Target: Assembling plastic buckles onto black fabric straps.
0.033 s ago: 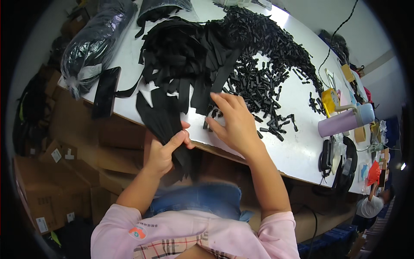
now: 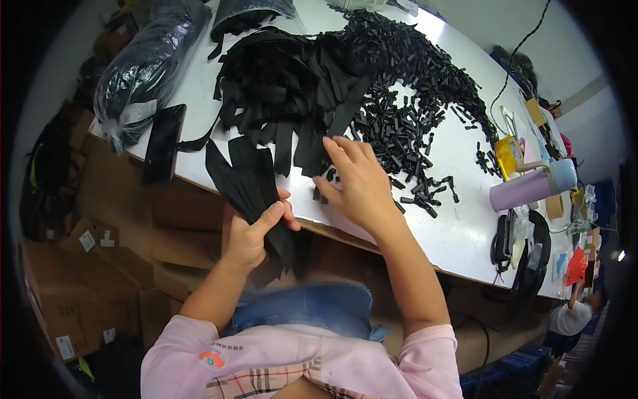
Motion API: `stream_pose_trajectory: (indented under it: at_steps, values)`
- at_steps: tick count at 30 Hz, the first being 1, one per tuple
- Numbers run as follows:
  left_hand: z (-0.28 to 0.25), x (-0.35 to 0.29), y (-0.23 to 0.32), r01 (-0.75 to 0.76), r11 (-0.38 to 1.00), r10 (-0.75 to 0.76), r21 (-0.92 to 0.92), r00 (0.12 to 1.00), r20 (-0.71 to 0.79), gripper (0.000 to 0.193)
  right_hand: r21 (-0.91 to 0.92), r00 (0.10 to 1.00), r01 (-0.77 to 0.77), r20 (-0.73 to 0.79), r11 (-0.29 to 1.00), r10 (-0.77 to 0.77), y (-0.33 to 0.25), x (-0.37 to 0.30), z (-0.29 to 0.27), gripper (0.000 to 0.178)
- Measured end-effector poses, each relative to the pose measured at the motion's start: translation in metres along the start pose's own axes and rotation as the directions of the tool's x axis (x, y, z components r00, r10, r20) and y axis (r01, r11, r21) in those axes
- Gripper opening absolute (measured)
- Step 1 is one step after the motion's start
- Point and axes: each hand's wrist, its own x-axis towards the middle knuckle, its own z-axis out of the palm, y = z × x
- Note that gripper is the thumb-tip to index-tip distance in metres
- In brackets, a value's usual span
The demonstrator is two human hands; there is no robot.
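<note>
My left hand (image 2: 251,238) is closed round a bundle of flat black fabric strips (image 2: 247,187) at the table's near edge. Their upper ends fan out over the white tabletop, and the lower ends hang below my fist. My right hand (image 2: 362,187) hovers by the edge with thumb and fingers apart, and no object shows between them. Small black plastic pieces (image 2: 399,136) lie just beyond it and partly under it. Farther off, a large heap of loose black strips (image 2: 276,76) covers the middle of the table.
A black phone-like slab (image 2: 163,143) and a plastic-wrapped black bundle (image 2: 153,66) lie at the left. A lilac bottle (image 2: 522,196) lies toward the right, near yellow tape (image 2: 509,156) and black cords (image 2: 535,256). Cardboard boxes (image 2: 93,292) stand below left. Another person (image 2: 570,319) is far right.
The upper ends of the strips in my left hand have spread apart and shifted slightly left. My right hand has moved a little up and to the left.
</note>
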Motion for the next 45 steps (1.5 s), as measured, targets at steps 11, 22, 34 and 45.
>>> stream_pose_trajectory:
  at_steps: [11, 22, 34, 45]
  values:
    - [-0.006, 0.002, 0.02, -0.064, 0.977, 0.063, 0.202, 0.998, 0.011, 0.028, 0.119, 0.997, 0.012, 0.077, 0.993, -0.021, -0.003, -0.004, -0.057, 0.009]
    - [0.024, -0.005, -0.009, 0.071, 0.943, -0.202, 0.326, 0.9, 0.387, 0.041, 0.672, 0.938, -0.329, 0.314, 0.663, 0.148, -0.024, -0.035, -0.061, 0.008]
    - [0.02, -0.007, -0.04, 0.448, 0.89, -0.443, 0.086, 0.801, 0.402, 0.018, -0.318, 0.942, -0.207, 0.19, 0.925, 0.276, 0.055, -0.06, -0.038, 0.041]
    - [0.025, -0.018, -0.046, 0.324, 0.919, -0.392, 0.226, 0.818, 0.422, 0.021, 0.089, 0.987, 0.009, -0.16, 0.996, 0.006, -0.023, -0.088, -0.041, 0.034]
